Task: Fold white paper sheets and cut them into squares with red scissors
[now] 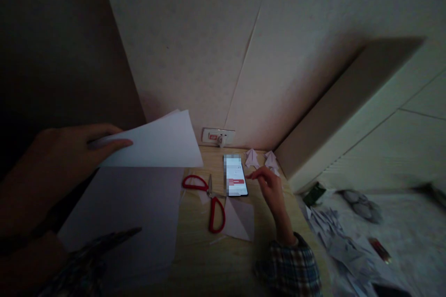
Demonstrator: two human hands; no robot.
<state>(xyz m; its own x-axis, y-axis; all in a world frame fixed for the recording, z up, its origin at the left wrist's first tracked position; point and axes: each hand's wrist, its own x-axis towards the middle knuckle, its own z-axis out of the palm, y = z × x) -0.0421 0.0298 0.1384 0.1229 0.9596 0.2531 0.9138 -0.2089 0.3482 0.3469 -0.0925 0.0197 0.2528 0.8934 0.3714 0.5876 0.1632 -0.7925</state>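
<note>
Wall (195, 46) in a pale covering rises beyond the phone (237, 174), seamed by one slanting joint. Right of the phone stand a white panel (341, 111) and, lower down, the floor (411, 209) with loose papers (341, 246) scattered over it. Wooden tabletop (198, 260) carries the phone; its far edge meets the wall just beyond it, and its right edge runs down past the right hand (270, 185). Bare wood shows on the near side of the phone, leaving some room there.

Large white paper (139, 204) covers the tabletop left of the phone. Above it, the left hand (87, 144) pinches folded white paper (160, 141) between thumb and fingers. Right of the phone, the right hand reaches over in a plaid sleeve (292, 264), one finger toward the lit screen; contact and finger spread I cannot tell.

Red-handled scissors (209, 192) lie spread left of the phone, near a creased paper piece (244, 222) on its near side. Socket plate (230, 137) sits beyond the phone; two small folded paper shapes (251, 158) lie to its far right.
</note>
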